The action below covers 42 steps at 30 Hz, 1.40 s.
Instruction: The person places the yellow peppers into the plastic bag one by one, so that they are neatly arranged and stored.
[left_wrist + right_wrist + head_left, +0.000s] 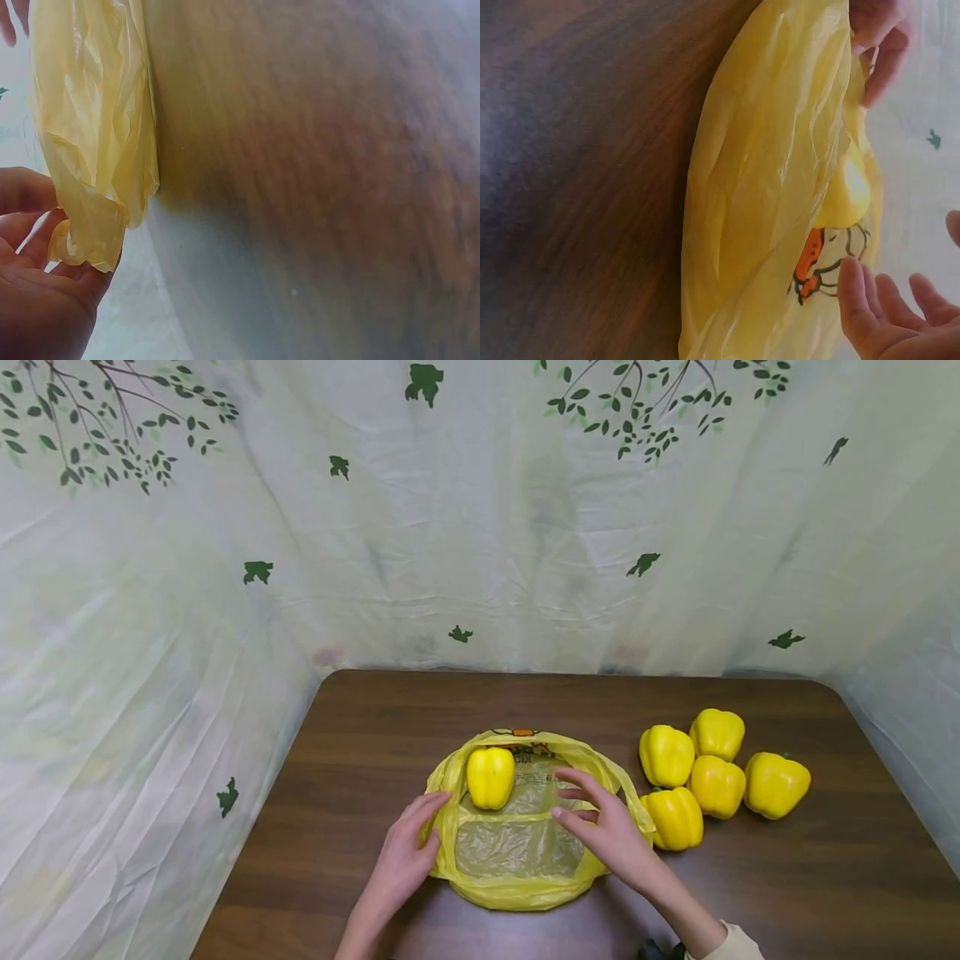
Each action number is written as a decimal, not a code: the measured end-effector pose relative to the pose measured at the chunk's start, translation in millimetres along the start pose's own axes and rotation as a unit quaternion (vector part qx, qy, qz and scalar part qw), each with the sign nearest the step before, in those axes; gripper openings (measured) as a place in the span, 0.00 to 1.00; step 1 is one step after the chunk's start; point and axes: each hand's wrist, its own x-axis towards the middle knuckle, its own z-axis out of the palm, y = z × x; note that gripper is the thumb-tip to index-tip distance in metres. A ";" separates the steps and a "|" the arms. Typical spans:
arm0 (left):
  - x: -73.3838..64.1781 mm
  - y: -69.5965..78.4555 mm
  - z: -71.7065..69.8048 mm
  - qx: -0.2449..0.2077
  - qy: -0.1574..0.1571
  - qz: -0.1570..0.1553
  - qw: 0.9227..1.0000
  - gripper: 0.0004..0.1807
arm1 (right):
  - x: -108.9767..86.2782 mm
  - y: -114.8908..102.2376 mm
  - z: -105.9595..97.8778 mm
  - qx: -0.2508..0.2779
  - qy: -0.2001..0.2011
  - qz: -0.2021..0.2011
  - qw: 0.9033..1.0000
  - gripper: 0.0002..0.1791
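Observation:
A yellow plastic bag (525, 893) lies spread on the table with its mouth facing up. One yellow bell pepper (491, 778) is inside, toward the back left; part of it also shows through the mouth in the right wrist view. My left hand (405, 852) grips the bag's left rim, and the left wrist view has crumpled bag film (90, 217) between its thumb and fingers. Over the right part of the opening hovers my right hand (607, 831), fingers spread and loosely bent, holding nothing.
Several more yellow bell peppers (717, 787) sit in a cluster right of the bag, the nearest pepper (675, 820) right by its rim. The brown wooden table (360, 718) ends at a pale curtain (480, 527) with leaf prints behind and at the sides.

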 end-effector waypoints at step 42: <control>1.4 3.6 2.0 -0.008 0.000 -0.011 1.000 0.30 | -62.8 38.0 -42.8 -0.186 0.225 -0.152 0.944 0.36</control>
